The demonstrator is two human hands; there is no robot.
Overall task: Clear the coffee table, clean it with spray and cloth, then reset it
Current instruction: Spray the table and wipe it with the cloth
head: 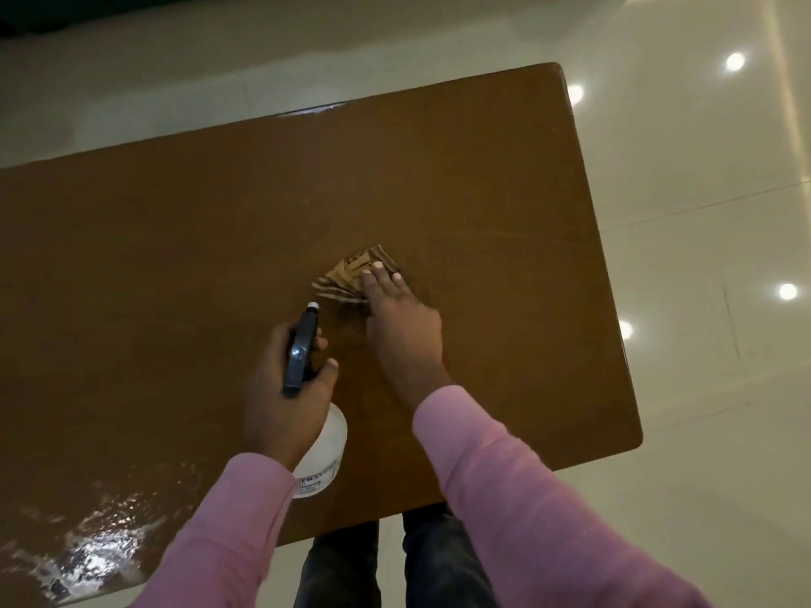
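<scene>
The brown wooden coffee table (175, 221) fills most of the view. My left hand (281, 388) grips a spray bottle (322, 449) with a white body and a dark trigger head, its nozzle pointing away from me over the tabletop. My right hand (399, 318) lies flat with straight fingers on a striped brown cloth (346, 274), pressing it onto the table near the middle. Most of the cloth shows to the left of my fingers.
A wet, shiny patch (96, 550) covers the table's near left corner. Glossy pale floor tiles (702, 177) surround the table, with bright light reflections. My legs in dark trousers (434, 559) stand against the near edge. Something dark (66, 15) lies at the far left.
</scene>
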